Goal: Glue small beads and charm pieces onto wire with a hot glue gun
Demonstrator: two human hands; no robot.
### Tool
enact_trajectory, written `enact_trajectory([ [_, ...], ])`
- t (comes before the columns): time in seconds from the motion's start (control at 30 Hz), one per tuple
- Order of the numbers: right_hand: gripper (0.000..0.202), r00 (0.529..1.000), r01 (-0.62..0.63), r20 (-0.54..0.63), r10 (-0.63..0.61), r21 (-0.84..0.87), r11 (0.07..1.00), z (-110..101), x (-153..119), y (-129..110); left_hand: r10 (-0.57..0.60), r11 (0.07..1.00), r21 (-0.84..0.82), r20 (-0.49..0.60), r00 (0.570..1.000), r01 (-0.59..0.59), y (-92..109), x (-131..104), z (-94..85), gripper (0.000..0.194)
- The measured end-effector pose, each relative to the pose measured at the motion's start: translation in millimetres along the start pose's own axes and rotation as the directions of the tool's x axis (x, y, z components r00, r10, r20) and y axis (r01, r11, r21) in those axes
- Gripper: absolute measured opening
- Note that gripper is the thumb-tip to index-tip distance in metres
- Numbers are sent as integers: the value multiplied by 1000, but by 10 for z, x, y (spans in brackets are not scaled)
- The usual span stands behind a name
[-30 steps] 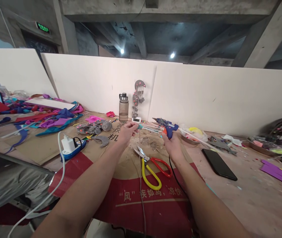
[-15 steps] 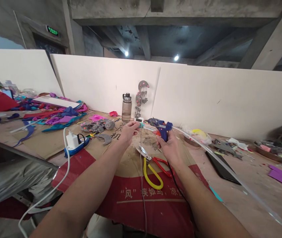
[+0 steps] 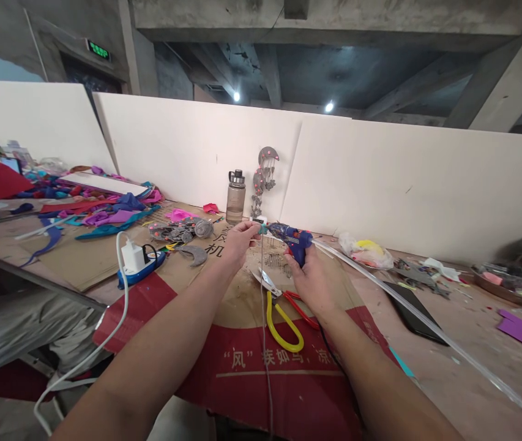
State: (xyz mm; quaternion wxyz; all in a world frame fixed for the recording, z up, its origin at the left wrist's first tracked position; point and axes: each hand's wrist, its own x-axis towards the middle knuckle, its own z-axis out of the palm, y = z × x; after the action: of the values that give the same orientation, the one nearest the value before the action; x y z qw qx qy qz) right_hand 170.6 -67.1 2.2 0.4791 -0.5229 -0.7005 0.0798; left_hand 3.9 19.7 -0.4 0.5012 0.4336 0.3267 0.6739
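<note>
My right hand (image 3: pixel 304 269) is wrapped round the grip of a blue hot glue gun (image 3: pixel 295 239), with a long clear glue stick (image 3: pixel 393 294) trailing from its back to the right. The gun's nozzle is at a small teal piece (image 3: pixel 263 228), which my left hand (image 3: pixel 241 240) pinches between thumb and fingertips. A thin grey cord (image 3: pixel 264 331) hangs from that piece down over the cardboard. Below the hands lie scissors (image 3: pixel 279 306) with one yellow and one red handle, blades pointing away.
A drink bottle (image 3: pixel 235 197) and a grey hanging ornament (image 3: pixel 265 177) stand by the white board. At left are a white plug on a blue power strip (image 3: pixel 141 269), a grey felt crescent (image 3: pixel 193 254) and felt scraps (image 3: pixel 118 211). A black phone (image 3: pixel 414 312) lies at right.
The glue gun has moved left, and its nozzle is now up against the teal piece. My left hand stays almost in place, still pinching.
</note>
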Motion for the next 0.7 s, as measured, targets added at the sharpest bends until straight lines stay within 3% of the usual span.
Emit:
enact_trajectory([
  [0.7, 42, 1000, 5, 1, -5, -97, 995, 15, -31, -34, 71, 993, 94, -17, 997, -69, -26, -12, 34, 27],
])
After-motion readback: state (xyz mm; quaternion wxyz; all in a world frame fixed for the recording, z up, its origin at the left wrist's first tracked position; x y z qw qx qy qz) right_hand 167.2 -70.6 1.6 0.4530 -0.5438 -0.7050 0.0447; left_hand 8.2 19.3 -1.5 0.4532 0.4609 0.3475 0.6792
